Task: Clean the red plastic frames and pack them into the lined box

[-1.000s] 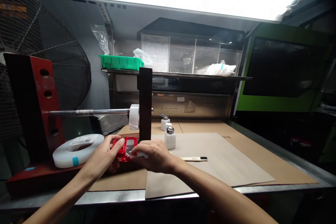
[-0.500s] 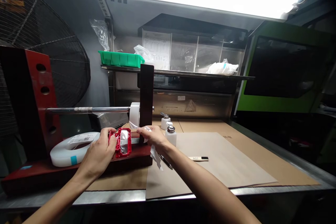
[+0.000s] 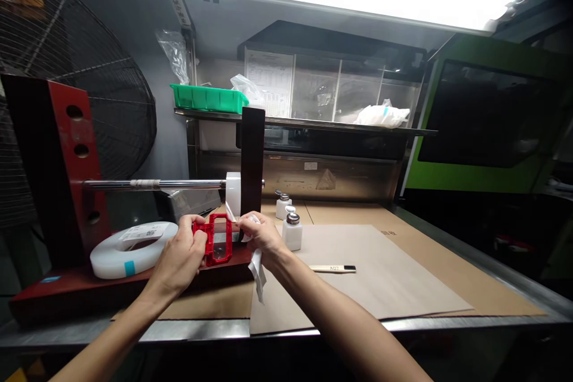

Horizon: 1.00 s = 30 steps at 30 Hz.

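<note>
My left hand [image 3: 181, 253] is closed on a red plastic frame [image 3: 230, 239] with a see-through window, held upright in front of the stand. Close to its right side, my right hand [image 3: 264, 236] is closed in a pinch round a crumpled white wipe [image 3: 257, 274], whose loose end hangs below the palm. A thin white strip shows at the right fingertips; what it belongs to is unclear. Behind the hands, a white roll [image 3: 233, 191] sits on a metal rod [image 3: 188, 184] against the black upright [image 3: 253, 161]. A large roll of clear film [image 3: 107, 261] lies beside my left hand.
Two white pump bottles [image 3: 292, 233] stand right of the stand. A wooden-handled brush [image 3: 335, 269] lies on brown paper [image 3: 367, 286]. The red stand base [image 3: 54, 295] occupies the bench's left. Above are a shelf with a green tray [image 3: 208, 98] and a white bag [image 3: 382, 115].
The red frame has turned and moved slightly right, and its window now looks clear instead of bright. A dark slim tool seen beneath my right hand is no longer visible.
</note>
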{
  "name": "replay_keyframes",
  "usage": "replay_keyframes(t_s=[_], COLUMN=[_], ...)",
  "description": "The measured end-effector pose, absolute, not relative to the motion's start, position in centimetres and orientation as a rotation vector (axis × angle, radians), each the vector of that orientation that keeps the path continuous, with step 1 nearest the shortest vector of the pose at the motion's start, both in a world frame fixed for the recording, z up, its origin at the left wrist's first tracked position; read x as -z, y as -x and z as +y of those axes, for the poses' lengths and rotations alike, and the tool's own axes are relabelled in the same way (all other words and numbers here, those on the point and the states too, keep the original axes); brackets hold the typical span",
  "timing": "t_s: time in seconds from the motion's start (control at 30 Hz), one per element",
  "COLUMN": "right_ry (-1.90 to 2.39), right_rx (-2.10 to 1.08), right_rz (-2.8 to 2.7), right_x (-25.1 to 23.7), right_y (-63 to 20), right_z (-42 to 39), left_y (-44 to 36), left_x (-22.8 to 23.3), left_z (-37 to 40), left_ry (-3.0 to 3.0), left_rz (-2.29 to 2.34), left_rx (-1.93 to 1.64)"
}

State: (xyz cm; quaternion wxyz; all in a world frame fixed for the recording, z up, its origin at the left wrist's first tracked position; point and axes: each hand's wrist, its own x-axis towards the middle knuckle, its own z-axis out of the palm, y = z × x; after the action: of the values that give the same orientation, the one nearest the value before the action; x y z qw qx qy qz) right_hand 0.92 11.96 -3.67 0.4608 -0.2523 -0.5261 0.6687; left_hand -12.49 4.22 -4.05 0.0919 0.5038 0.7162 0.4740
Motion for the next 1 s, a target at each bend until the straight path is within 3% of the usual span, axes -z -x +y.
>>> replay_keyframes(t_s=[0.4,1.0], right_ry=[0.687,0.76], right_rx=[-1.753,-1.68], right_rz=[-1.363,-1.436], right_x=[6.7,6.7], right_y=[-3.4,-4.0], right_z=[7.9,8.1], left_y=[10.3,9.9], left_x=[4.2,4.3], left_z=[4.7,4.8], left_ry=[-1.453,-1.517], left_rz=[2.007,2.01], left_rx=[-1.557,-1.658])
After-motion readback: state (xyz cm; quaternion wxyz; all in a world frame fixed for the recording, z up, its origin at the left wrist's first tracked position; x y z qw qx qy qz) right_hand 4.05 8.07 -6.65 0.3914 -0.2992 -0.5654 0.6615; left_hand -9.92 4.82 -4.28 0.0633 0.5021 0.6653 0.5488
